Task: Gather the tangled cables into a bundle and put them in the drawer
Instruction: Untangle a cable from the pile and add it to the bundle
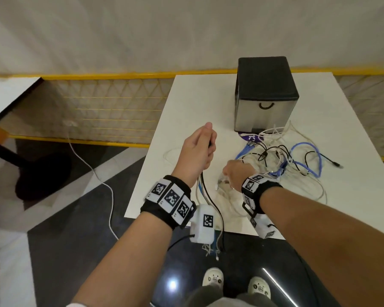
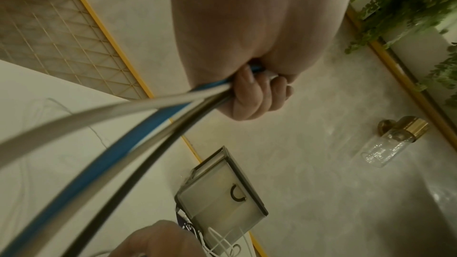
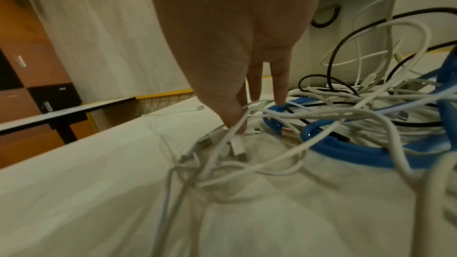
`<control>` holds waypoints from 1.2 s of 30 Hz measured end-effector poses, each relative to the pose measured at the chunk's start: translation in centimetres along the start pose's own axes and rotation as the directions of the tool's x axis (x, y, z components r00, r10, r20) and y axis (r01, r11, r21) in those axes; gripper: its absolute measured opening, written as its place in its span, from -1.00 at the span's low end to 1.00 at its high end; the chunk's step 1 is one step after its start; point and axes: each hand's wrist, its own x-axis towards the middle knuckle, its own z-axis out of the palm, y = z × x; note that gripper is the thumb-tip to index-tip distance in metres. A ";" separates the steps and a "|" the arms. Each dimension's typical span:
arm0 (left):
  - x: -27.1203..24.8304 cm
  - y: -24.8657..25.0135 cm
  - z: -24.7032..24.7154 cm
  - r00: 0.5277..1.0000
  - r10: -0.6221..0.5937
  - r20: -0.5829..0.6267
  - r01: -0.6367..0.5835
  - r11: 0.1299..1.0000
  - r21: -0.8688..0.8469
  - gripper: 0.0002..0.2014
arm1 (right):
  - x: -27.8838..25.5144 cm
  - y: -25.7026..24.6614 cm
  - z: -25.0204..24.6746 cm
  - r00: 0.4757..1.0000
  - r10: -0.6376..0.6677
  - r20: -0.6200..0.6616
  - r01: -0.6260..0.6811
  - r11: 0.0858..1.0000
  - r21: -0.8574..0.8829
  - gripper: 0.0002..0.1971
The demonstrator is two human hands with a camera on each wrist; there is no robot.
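My left hand (image 1: 210, 145) is raised over the white table (image 1: 197, 96), its fingers (image 2: 257, 93) curled round a bunch of white, blue and black cables (image 1: 203, 189) that hang past my wrist below the table edge. A tangle of white, blue and black cables (image 1: 286, 156) lies on the table in front of the drawer unit. My right hand (image 1: 227, 173) reaches down into the tangle's near left side; thumb and forefinger (image 3: 235, 122) pinch a white cable (image 3: 222, 144), with the other fingers straight. The black drawer unit (image 1: 265, 105) has its translucent drawer closed.
The table's near edge (image 1: 231, 231) is just under my wrists, its left edge beside my left hand. A yellow mesh railing (image 1: 102, 107) runs behind, another table (image 1: 7, 96) stands far left, and a white cord (image 1: 98, 176) trails on the floor. My shoes (image 1: 213, 278) are below.
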 end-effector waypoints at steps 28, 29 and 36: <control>3.4 -1.5 0.8 0.983 -0.011 -0.186 0.004 0.999 -0.038 -0.73 | -3.8 2.6 -7.8 0.885 0.187 -0.427 0.389 0.209 0.897 -0.74; 3.5 -1.2 1.4 0.988 -0.004 -0.154 -0.001 0.999 -0.033 -0.75 | -4.2 2.4 -8.5 0.876 0.189 -0.444 0.419 0.155 0.895 -0.73; 4.8 0.2 3.2 0.974 0.157 -0.165 -0.135 0.981 0.136 -0.75 | -5.1 3.3 -8.1 0.876 0.116 -0.468 0.448 0.163 0.879 -0.90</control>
